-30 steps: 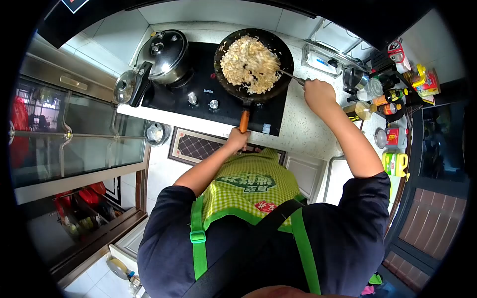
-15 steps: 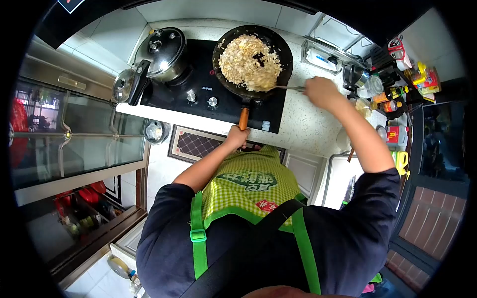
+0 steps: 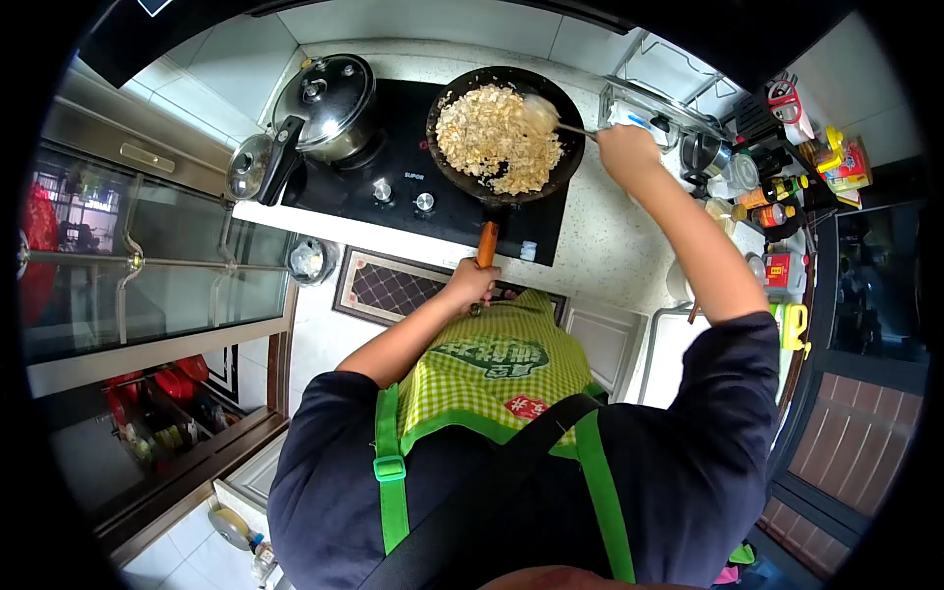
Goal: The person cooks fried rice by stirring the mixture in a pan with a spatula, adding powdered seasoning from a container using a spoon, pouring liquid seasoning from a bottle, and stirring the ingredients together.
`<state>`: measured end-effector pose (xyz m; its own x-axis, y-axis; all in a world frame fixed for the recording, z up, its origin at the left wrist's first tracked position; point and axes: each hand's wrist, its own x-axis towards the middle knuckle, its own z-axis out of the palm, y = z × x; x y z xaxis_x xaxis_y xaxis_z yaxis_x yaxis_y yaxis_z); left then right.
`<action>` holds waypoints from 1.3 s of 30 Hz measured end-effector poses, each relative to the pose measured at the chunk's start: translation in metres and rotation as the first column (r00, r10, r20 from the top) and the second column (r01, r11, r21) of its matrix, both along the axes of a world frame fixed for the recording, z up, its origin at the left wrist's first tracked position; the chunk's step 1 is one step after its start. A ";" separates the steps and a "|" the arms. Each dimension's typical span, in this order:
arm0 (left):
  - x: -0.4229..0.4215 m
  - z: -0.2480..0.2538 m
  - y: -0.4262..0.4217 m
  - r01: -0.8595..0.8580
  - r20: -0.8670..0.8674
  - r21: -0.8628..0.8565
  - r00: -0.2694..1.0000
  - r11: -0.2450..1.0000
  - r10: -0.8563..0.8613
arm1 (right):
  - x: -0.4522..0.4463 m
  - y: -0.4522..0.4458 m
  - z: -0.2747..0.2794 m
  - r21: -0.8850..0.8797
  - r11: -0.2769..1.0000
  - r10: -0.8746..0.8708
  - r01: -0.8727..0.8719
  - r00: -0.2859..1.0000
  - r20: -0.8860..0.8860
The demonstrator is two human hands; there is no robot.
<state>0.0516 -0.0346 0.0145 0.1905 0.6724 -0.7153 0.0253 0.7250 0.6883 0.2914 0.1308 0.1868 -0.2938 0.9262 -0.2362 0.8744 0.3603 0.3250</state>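
A black wok [image 3: 566, 187] sits on the right side of the black stove [image 3: 393, 108], with fried rice [image 3: 492, 133] spread inside it. My left hand [image 3: 472, 282] is wrapped round the end of the wok's wooden handle [image 3: 487, 244], close to the green checked apron [image 3: 497, 344]. My right hand [image 3: 627, 152] is closed on a spatula [image 3: 578, 130], to the right of the wok. The spatula's head, somewhat blurred, lies in the rice at the wok's upper right.
A lidded pressure cooker [image 3: 329, 108] stands on the stove's left, a glass lid [image 3: 246, 169] beside it. Bottles [image 3: 772, 214] and jars line the counter's right side, near a metal rack [image 3: 654, 98]. A red jug [image 3: 784, 273] stands below them.
My right hand has moved up with the spatula, from the wok's lower right to its upper right. The rice has shifted, and its bare gap now lies lower. My left hand still grips the handle.
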 end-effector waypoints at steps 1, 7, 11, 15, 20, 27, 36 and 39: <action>0.000 0.004 -0.002 0.002 0.000 0.000 1.000 1.000 -0.002 | -0.003 -0.001 -0.015 0.000 1.000 -0.002 0.002 1.000 0.000; -0.004 0.009 0.002 0.006 0.032 -0.020 0.999 1.000 -0.005 | 0.008 -0.026 0.012 -0.023 0.990 0.138 -0.138 0.990 0.022; -0.006 0.013 0.001 0.027 -0.006 -0.042 1.000 0.999 -0.027 | 0.018 -0.034 0.037 -0.159 0.983 0.109 -0.094 0.990 0.089; -0.008 0.007 0.002 0.031 -0.007 -0.028 0.999 0.999 -0.031 | -0.015 -0.024 -0.024 -0.268 0.963 -0.068 -0.012 0.955 -0.289; -0.009 0.008 0.004 0.021 -0.023 -0.026 1.000 0.999 -0.021 | -0.014 -0.022 -0.026 -0.032 0.999 -0.014 0.008 0.982 -0.186; -0.009 0.009 0.005 0.035 -0.038 -0.040 0.999 0.999 -0.036 | 0.020 0.022 0.002 0.169 0.972 0.157 -0.162 0.987 0.045; -0.009 0.005 0.004 0.036 -0.022 -0.029 0.999 0.999 -0.036 | 0.010 0.002 0.027 0.065 0.943 0.310 -0.327 0.931 0.190; -0.010 0.003 0.004 0.038 -0.022 -0.017 0.999 0.999 -0.038 | 0.035 -0.015 0.054 -0.118 0.985 0.151 -0.129 0.968 0.201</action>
